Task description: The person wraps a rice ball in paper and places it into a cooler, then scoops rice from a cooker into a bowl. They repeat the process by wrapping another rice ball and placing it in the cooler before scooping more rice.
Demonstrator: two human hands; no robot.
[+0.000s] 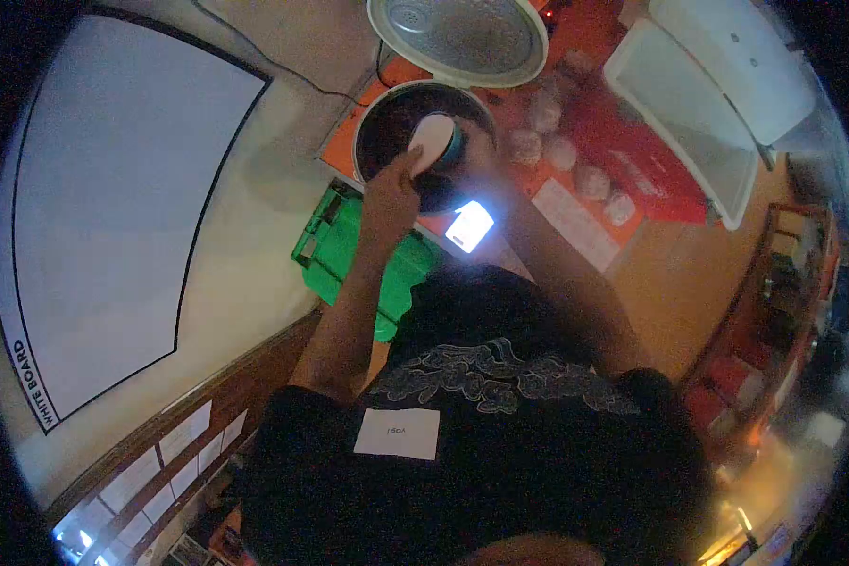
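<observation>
My left hand [392, 196] is closed on a pale, rounded, paddle-like thing [433, 135] over the mouth of a dark, round cooker pot [373, 118]. Against the pale thing's right side shows a teal edge [457, 144], which I cannot identify. Just right of it is my right hand [482, 160], blurred and dim, so its fingers and anything in them cannot be made out. The cooker's lid [462, 38] stands raised behind the pot. Between my forearms, a small rectangular thing [470, 227] glows bright white.
Several pale, wrapped-looking lumps [558, 152] lie on the orange-red surface right of the pot. A white lidded box [665, 104] stands open at the far right. A green plastic crate [340, 247] is below left; a whiteboard [132, 198] hangs on the left wall.
</observation>
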